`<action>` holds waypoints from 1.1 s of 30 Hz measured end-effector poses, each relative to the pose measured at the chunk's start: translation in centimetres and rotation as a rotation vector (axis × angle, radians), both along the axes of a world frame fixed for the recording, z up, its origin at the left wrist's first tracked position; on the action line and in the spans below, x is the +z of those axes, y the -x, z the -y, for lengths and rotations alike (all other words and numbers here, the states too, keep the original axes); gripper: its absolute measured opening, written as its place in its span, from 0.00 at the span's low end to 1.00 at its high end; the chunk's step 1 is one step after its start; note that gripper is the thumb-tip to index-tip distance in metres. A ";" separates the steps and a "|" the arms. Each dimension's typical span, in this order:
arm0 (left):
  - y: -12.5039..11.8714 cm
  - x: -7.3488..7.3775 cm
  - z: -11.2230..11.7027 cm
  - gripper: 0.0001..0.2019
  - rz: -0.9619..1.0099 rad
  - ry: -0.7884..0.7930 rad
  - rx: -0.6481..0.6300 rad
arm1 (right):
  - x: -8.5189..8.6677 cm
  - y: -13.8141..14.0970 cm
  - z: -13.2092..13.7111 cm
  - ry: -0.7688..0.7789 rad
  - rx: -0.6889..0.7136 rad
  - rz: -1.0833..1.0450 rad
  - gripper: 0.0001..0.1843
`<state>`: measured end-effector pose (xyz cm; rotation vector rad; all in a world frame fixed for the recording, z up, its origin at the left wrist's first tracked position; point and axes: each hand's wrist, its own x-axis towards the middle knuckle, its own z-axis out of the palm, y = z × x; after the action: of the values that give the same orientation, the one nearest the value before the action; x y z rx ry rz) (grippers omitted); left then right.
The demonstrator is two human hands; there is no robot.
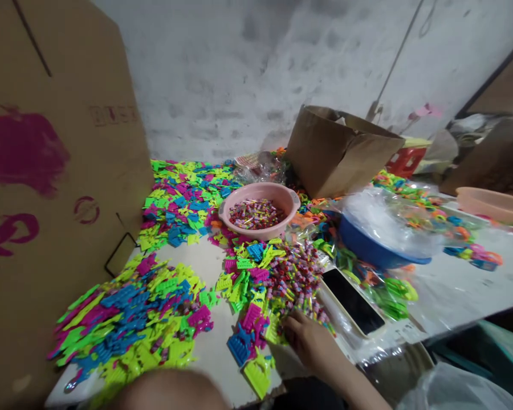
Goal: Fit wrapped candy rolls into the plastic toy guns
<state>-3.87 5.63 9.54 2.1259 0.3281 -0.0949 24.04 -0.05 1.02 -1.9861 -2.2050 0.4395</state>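
Observation:
My right hand (310,341) reaches in from the bottom right, its fingers bent down into the near edge of a heap of small striped wrapped pieces (297,273); what the fingertips hold is hidden. Around the hand lie green, pink and blue comb-like plastic parts (250,327). A blurred skin-coloured shape (166,390) fills the bottom centre; I cannot make out my left hand there. A pink bowl (256,232) behind the heap holds more striped pieces.
A black phone (353,300) lies face up right of my hand. A blue bowl (367,246) under clear plastic, a brown carton (337,151) and a peach basin (491,202) stand further right. A tall cardboard sheet (47,199) walls the left. Plastic-part piles (128,319) cover the table.

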 end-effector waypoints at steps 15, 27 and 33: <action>-9.1 -5.7 -16.4 0.17 -0.426 -0.251 1.086 | -8.0 0.9 2.2 -0.572 -0.137 -0.397 0.26; -5.1 -3.3 -9.0 0.16 0.326 0.103 1.252 | -1.8 1.4 3.3 -0.535 -0.252 -0.829 0.13; -5.4 -3.4 2.2 0.18 0.488 0.554 1.181 | 2.2 4.9 4.4 -0.474 -0.092 -0.766 0.19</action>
<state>1.49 3.39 6.19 1.0998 1.0488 0.8889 19.15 -4.43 3.22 -1.3493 -1.5461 0.4962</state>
